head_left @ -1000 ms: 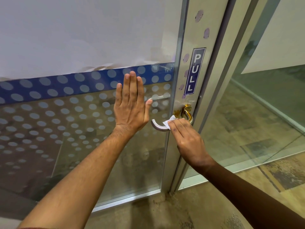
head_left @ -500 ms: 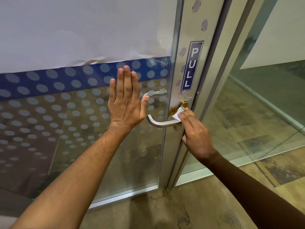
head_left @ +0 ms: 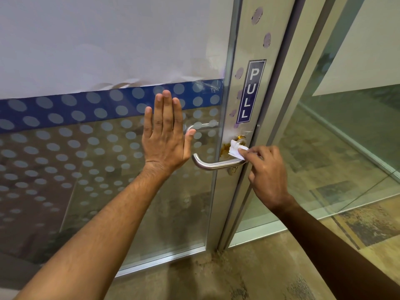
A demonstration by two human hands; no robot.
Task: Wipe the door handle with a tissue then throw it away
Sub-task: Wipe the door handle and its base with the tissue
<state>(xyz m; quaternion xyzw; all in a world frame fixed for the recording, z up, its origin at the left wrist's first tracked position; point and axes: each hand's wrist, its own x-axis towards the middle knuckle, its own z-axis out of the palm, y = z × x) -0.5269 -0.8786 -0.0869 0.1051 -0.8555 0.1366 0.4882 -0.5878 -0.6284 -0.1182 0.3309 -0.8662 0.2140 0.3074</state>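
A curved steel door handle (head_left: 214,164) sticks out from the metal door frame (head_left: 242,61), with a brass lock cylinder (head_left: 239,138) and brownish stains just above it. My right hand (head_left: 267,174) pinches a small white tissue (head_left: 236,150) against the frame at the handle's root, below the brass cylinder. My left hand (head_left: 165,139) lies flat on the glass door (head_left: 86,159), fingers straight and together, just left of the handle's free end.
A blue "PULL" sign (head_left: 251,92) is fixed on the frame above the lock. The glass carries a blue band, grey dots and a white sheet above. A glass side panel (head_left: 335,148) stands to the right. Worn brown floor (head_left: 205,278) lies below.
My right hand slid the tissue from the middle of the handle bar to the right, up to its root beside the lock. The left hand stayed flat on the glass.
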